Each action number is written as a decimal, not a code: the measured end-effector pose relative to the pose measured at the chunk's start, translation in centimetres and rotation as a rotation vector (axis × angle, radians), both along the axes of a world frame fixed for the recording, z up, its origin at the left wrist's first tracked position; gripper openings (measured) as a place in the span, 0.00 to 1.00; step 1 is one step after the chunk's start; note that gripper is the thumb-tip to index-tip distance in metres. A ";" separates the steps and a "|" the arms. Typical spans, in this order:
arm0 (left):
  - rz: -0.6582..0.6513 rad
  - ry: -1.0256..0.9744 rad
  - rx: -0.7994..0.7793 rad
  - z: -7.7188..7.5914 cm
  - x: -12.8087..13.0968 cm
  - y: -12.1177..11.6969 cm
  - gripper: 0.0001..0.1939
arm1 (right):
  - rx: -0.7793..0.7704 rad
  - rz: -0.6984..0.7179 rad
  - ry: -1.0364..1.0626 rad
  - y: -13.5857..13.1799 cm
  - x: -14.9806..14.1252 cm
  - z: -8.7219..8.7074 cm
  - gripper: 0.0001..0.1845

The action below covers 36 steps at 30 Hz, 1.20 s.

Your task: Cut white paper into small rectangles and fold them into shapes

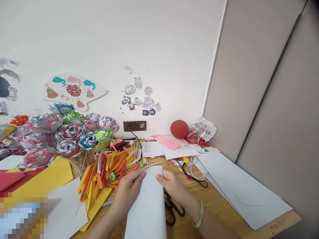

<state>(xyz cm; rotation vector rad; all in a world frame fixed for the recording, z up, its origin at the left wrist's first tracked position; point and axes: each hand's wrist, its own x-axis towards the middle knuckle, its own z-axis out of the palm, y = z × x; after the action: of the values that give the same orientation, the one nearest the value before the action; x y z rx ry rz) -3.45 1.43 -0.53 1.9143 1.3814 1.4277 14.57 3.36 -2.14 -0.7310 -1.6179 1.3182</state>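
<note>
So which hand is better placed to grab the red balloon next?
Probably the right hand: it's nearer the red balloon. The left hand is farther away. Both hold the white paper.

White wall (169, 33); grey panels (246, 66) rightward; wooden tabletop (214, 196) below

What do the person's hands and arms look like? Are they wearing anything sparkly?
The left hand and right hand have no gloves, and no sleeves show. Around the right wrist is a pale, silvery bracelet that looks like rows of tiny beads.
</note>
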 end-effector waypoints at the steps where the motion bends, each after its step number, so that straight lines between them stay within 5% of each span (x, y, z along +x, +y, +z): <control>1: 0.016 -0.008 0.004 0.0 -0.1 0.1 0.15 | -0.021 0.041 0.013 0.0 -0.1 0.1 0.21; 5: 0.072 -0.047 0.003 0.2 -0.6 0.3 0.15 | -0.115 0.213 0.020 0.0 -0.3 0.1 0.21; 24: 0.302 -0.063 -0.005 1.9 -3.7 0.6 0.17 | -0.193 0.165 -0.078 -0.9 -2.1 -1.6 0.17; 36: 0.454 -0.109 0.023 2.0 -4.8 0.5 0.17 | -0.280 0.287 -0.188 -1.0 -2.2 -2.8 0.17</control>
<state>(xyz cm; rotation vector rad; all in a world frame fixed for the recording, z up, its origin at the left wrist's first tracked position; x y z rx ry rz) -8.30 1.97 1.52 1.5671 1.8304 1.7238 12.34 2.40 -4.96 -0.8322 -1.7542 1.7524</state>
